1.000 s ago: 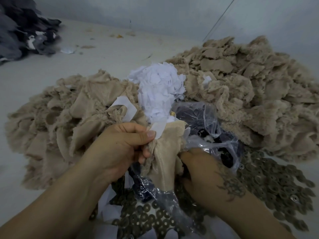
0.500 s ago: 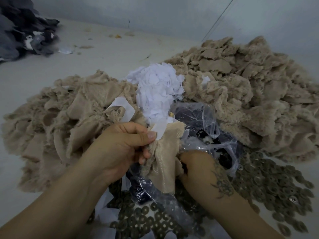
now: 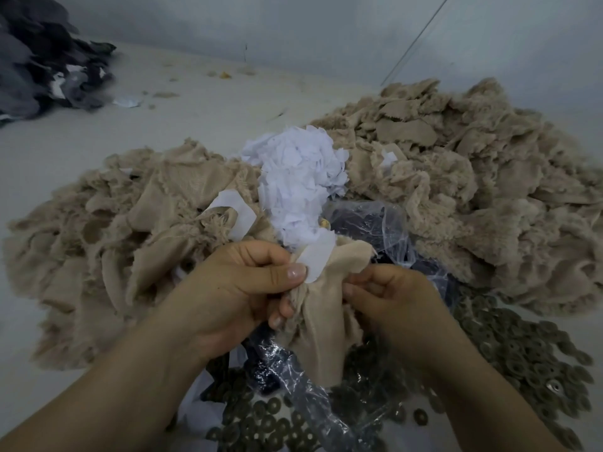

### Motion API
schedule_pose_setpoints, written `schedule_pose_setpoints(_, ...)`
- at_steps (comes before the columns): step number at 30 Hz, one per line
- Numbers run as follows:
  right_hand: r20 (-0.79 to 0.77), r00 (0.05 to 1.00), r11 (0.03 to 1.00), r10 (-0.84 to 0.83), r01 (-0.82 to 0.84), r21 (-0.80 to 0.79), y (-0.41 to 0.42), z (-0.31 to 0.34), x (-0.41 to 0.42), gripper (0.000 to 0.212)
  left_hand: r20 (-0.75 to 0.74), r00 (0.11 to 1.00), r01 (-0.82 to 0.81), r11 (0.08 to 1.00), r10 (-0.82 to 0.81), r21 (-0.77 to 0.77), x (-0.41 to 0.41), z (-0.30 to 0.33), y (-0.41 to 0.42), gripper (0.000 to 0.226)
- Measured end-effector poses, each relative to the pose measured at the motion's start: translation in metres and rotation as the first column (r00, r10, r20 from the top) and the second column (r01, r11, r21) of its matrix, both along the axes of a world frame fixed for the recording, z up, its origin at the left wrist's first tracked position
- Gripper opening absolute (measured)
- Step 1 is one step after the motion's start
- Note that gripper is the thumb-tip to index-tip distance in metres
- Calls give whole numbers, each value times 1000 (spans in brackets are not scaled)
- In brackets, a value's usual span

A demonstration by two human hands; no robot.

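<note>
Both hands were on the beige fabric piece (image 3: 321, 324), held up close in front, above the plastic bag (image 3: 388, 223) and the dark rings (image 3: 522, 340). The left hand (image 3: 238, 288) gripped it tight, thumb pressing a white tag (image 3: 316, 260) onto the cloth. The right hand (image 3: 391, 298), curled, pinched the piece's right edge. Beige heaps (image 3: 456, 190) lay behind, white scraps (image 3: 300, 177) between them.

Scrap pile (image 3: 293, 177) btwn L heap (image 3: 114, 223) & R heap (image 3: 473, 190); bag (image 3: 368, 223), held piece (image 3: 323, 308) in front; discs (image 3: 522, 347) nearest.
</note>
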State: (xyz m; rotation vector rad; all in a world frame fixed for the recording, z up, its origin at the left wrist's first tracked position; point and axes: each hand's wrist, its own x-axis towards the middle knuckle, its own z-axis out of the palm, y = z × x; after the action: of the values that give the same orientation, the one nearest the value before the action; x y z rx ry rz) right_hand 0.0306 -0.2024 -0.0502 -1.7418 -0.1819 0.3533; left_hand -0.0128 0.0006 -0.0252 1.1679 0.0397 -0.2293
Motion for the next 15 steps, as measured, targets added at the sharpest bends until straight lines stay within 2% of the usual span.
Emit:
schedule_pose_setpoints(1, -137, 991, 993, 10, 7, 121, 0, -1, 1, 9, 16, 1000, 25, 999, -25, -26, 0, 0, 0, 28)
schedule_pose_setpoints(3, -385, 920, 939, 72, 68, 337, -3, -3, 4, 20, 39, 998, 52, 997, -50, -61, 0, 0, 0, 36)
schedule_pose_setpoints(5, -498, 842, 866, 206, 80, 493, -7, 0, 7, 29, 47, 998, 49, 998, -47, -47, 1, -1, -1, 38)
schedule_pose_setpoints(7, -511, 786, 781, 348, 59, 622, -10, 2, 6, 44, 44, 999, 29, 999, -28, -25, 3, -2, -3, 38)
schedule_pose_setpoints(9, -479, 806, 821, 349, -17, 570, -10, 2, 4, 44, 45, 999, 24, 1000, -24, 0, 4, -4, -6, 34)
schedule_pose_setpoints(11, -379, 896, 930, 233, -91, 357, -8, 1, 2, 37, 41, 999, 13, 999, -15, 46, 4, -4, -10, 26)
schedule_pose_setpoints(13, -244, 963, 966, 114, -50, 253, -4, 1, -1, 28, 47, 999, 6, 996, -10, 91, 3, -4, -14, 22)
schedule_pose_setpoints(15, -138, 990, 965, 36, 1, 264, -2, 2, -7, 28, 71, 997, 3, 991, -12, 133, 2, -3, -16, 20)
